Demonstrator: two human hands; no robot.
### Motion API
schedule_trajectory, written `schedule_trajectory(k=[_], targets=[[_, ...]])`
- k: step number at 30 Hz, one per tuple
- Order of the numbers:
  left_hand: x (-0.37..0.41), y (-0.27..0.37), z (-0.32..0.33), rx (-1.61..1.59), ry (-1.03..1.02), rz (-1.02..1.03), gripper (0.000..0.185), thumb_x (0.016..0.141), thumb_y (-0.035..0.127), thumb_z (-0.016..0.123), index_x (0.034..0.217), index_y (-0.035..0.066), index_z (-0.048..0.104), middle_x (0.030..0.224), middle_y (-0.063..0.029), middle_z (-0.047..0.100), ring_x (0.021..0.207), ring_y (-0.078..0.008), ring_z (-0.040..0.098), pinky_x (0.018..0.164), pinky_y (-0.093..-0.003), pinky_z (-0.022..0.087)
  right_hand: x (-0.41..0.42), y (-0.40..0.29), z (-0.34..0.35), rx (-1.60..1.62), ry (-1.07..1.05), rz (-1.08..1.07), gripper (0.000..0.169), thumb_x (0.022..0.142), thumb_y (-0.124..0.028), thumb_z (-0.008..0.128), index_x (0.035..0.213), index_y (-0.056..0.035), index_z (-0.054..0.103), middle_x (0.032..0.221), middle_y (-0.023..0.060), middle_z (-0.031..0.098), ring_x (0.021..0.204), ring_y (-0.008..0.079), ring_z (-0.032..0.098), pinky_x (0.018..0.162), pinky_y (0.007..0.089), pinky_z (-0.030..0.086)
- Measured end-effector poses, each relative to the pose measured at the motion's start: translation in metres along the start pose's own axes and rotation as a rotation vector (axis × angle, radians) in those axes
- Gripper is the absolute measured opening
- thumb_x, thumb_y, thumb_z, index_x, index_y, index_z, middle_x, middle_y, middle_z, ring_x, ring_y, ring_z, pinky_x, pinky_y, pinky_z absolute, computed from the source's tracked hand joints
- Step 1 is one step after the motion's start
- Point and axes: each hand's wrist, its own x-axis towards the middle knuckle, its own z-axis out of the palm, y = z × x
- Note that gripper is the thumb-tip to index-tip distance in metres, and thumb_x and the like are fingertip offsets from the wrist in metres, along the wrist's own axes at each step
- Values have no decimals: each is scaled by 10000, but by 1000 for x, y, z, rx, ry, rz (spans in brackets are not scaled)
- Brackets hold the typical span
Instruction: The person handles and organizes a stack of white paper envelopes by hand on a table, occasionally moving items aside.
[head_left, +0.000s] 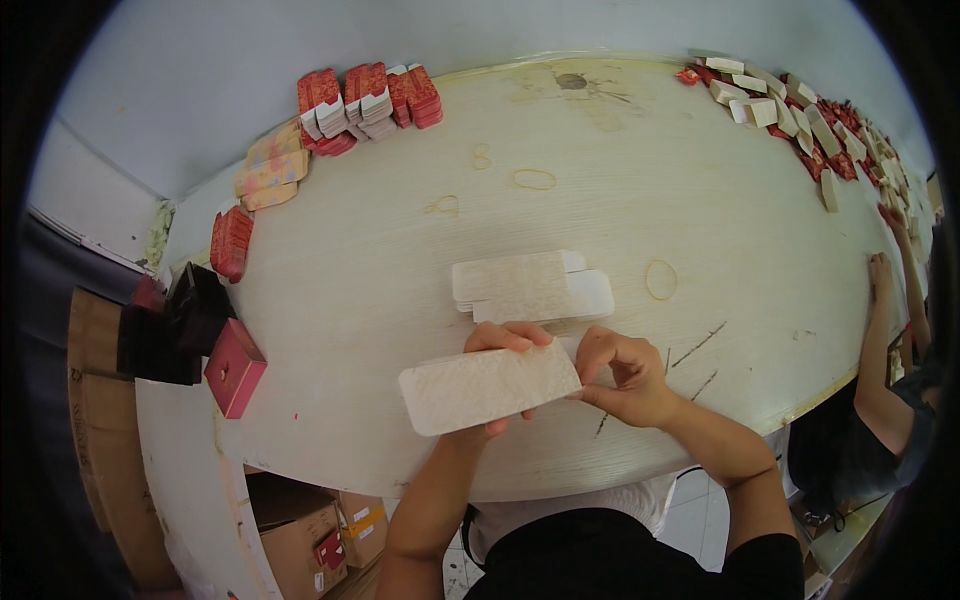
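Observation:
My left hand (510, 339) holds a long cream patterned cardboard box (480, 390) above the table near its front edge, fingers over the far side and fingertips showing beneath. At the box's right end, my right hand (626, 375) pinches the edge or a flap between thumb and index finger; the exact part gripped is hidden by the fingers. Just beyond my hands lies a small stack of flat, cream and white folded cartons (517, 285). To the right of that stack, a thin yellow rubber band (661, 280) rests on the table.
Red carton stacks (367, 94) and yellow floral cartons (274, 169) line the back left. Black boxes (199, 307) and a pink box (234, 367) stand at the left edge. Cream boxes and red packets (825, 131) fill the far right, near a co-worker's arms (877, 337). More rubber bands (534, 179) lie mid-table.

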Motion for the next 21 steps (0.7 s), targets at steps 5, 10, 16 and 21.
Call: schedule_trajectory(k=[5,10,16,21], targets=[[5,5,24,-159,324,4,862,625,363,764,1306,237,250,1303,-102,367,774,-73,530,406,-131,319,8,-3,-7,-455,107,-335,202,622,39,681,703,-89,547,704,12,573,672,160,512,655,269,373],[7,9,20,-160,280,-9,868,688,209,733,1351,260,175,1364,-160,285,689,-36,518,390,-127,290,13,-6,-13,-655,81,-402,219,586,31,685,710,-94,552,701,8,562,666,174,506,666,274,347],[3,11,14,-256,158,-84,768,762,89,621,1359,250,166,1337,-198,313,497,-52,474,335,-147,279,11,-11,-21,-463,-48,-117,185,612,10,702,695,-91,571,705,1,558,670,160,502,689,264,358],[3,7,17,-250,298,-117,724,752,82,626,1335,231,224,1305,-220,346,471,-67,479,343,-153,336,13,-9,-25,-463,-63,-148,164,630,-6,706,694,-82,576,696,-3,572,668,146,506,711,266,368]])
